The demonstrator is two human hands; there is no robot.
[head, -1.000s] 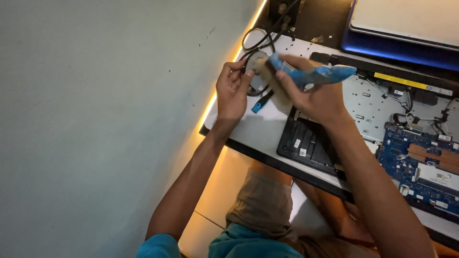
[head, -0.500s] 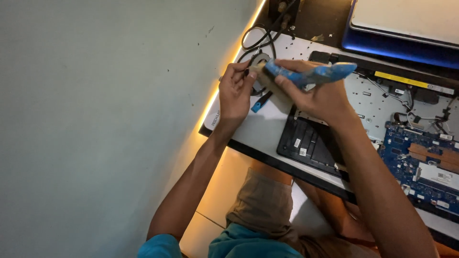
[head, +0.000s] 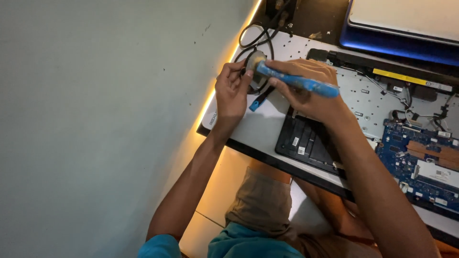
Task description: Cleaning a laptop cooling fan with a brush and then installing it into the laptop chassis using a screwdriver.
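My left hand (head: 231,93) grips a small round dark fan (head: 252,67) by its edge, above the left end of the desk. In my right hand (head: 308,98) is a brush with a blue handle (head: 299,82). Its pale bristle end rests against the fan, right beside my left fingers. Both hands hover over the white desk mat (head: 258,131), in front of an opened laptop chassis (head: 354,91). The fan's lower part is hidden behind my left fingers.
A black battery pack (head: 306,143) lies under my right wrist, and a blue circuit board (head: 420,162) sits at the right. A small blue tool (head: 258,101) lies on the mat. Black cables (head: 256,36) loop at the back. A closed blue laptop (head: 397,45) is top right, a grey wall (head: 95,119) at left.
The brush has swung its bristle end down onto the fan, and the handle now lies flatter. My left hand stays almost in place with the fan.
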